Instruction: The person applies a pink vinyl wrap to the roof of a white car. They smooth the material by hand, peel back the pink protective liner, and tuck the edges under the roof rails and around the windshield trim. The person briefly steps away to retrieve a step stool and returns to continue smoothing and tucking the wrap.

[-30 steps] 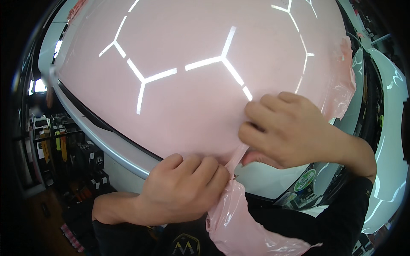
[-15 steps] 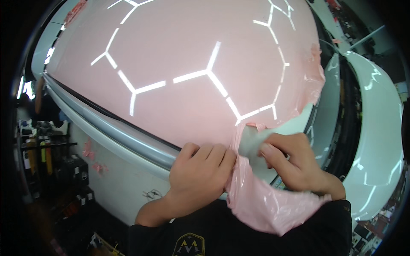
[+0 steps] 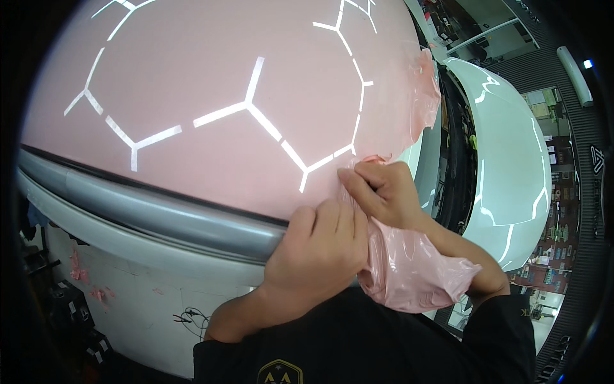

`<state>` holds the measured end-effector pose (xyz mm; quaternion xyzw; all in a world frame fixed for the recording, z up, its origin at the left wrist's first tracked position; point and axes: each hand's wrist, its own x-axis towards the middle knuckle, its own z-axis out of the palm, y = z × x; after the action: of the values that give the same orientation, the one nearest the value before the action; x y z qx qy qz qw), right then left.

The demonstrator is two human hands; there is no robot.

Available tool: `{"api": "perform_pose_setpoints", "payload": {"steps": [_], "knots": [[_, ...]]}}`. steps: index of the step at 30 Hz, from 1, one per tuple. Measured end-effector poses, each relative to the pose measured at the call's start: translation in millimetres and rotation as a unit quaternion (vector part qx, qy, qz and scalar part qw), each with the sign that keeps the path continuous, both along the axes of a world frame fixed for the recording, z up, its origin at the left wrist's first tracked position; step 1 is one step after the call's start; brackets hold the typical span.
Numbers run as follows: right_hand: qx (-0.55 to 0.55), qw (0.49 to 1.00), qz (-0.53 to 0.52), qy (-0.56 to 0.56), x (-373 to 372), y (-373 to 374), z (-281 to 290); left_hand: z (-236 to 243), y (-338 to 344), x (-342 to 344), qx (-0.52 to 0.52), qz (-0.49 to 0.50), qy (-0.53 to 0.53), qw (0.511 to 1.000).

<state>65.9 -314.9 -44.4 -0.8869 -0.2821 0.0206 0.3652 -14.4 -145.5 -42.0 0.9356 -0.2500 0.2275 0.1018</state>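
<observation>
Glossy pink vinyl film (image 3: 192,77) covers most of the white car's roof, reflecting bright angled strip lights. My left hand (image 3: 320,246) is closed at the film's near edge, beside the silver roof rail (image 3: 160,205), its fingers curled over the gathered film. Just beyond it, my right hand (image 3: 387,189) is closed in a pinch at the film's edge, the thumb pointing left. A crumpled loose flap of the film (image 3: 416,265) hangs between my hands and over my right forearm. What lies under my fingers is hidden.
Ragged film (image 3: 425,96) hangs over the roof's far right edge. Beyond it stands a raised white hood (image 3: 505,160). Below the rail, pink scraps (image 3: 96,291) and a thin black cable (image 3: 192,317) are at the lower left, near dark boxes (image 3: 70,313).
My right hand has moved leftward from the bare white patch to the film's edge, close to my left hand. The loose flap has bunched up. The whole view has swung to the right.
</observation>
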Motion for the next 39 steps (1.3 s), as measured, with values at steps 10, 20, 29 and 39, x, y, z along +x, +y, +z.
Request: {"api": "perform_pose_setpoints", "payload": {"steps": [10,20,29,39], "knots": [[-0.026,0.998,0.058,0.005,-4,8,16,-5,14,5,0.051,-0.059,-0.086,0.993],[0.039,0.987,0.134,-0.079,-14,14,12,-11,25,6,0.054,-0.078,-0.168,0.981],[-0.048,0.998,0.017,0.025,-37,2,36,-8,23,-5,0.022,-0.06,-0.095,0.993],[-0.009,0.995,0.051,-0.081,-9,-33,44,18,17,-12,-0.101,-0.018,0.071,0.992]]}}
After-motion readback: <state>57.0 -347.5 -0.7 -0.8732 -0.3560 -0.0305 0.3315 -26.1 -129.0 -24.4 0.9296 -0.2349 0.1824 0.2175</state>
